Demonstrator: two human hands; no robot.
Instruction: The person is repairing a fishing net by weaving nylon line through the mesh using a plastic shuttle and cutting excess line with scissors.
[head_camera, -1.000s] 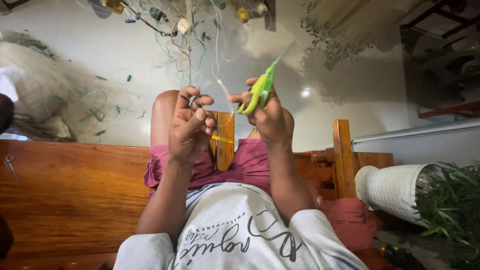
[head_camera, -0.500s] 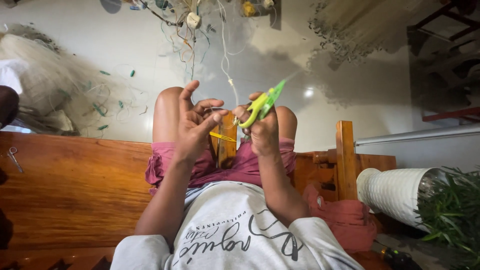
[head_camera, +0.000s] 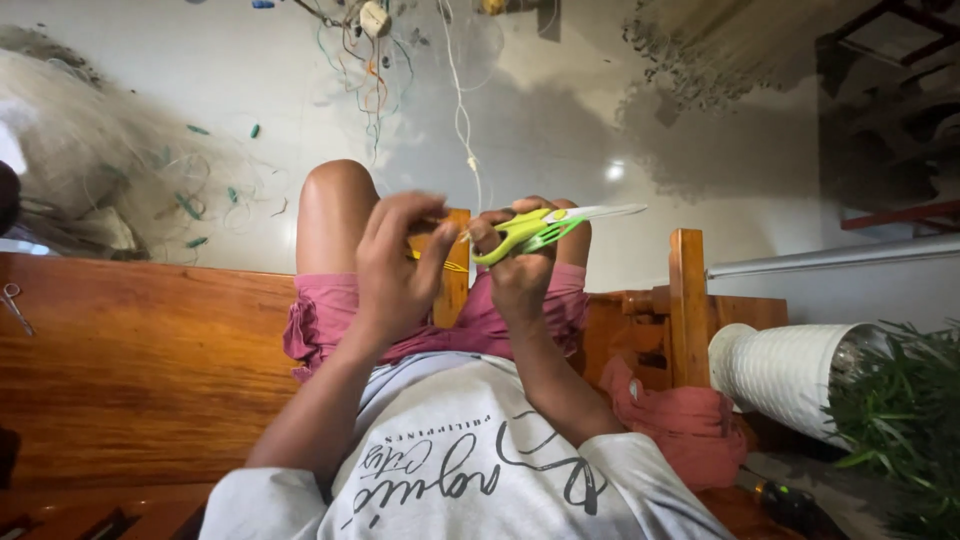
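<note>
Netting (head_camera: 90, 190), a pale heap of fine fishing mesh with small green floats, lies on the light tiled floor (head_camera: 560, 110) at far left, and thin white lines (head_camera: 462, 130) run down from a tangle of cords at the far edge toward our hands. We sit on a broad polished wooden bench (head_camera: 140, 370), knees raised, pink shorts (head_camera: 480, 320) bunched beneath our wrists. A small pair of metal scissors (head_camera: 14, 305) rests at the bench's left edge. To the right stand a wooden post (head_camera: 688, 300), a crumpled pink cloth (head_camera: 690, 420), a white ribbed cylindrical container (head_camera: 785, 370) lying on its side, and green plant leaves (head_camera: 900, 420). We cannot tell what the container holds; its mouth is turned away.

Our right hand (head_camera: 525, 270) is closed around the lime-green plastic netting needle (head_camera: 545, 225), fingers wrapped over its rear half. The needle sits above our right knee, its long axis nearly level, the pale pointed tip aimed right and slightly away. Our left hand (head_camera: 400, 265) is just beside it, fingers curled, thumb and fingertips pinching a thin yellow strand (head_camera: 440, 262) in front of a narrow upright wooden slat (head_camera: 456, 270).
</note>
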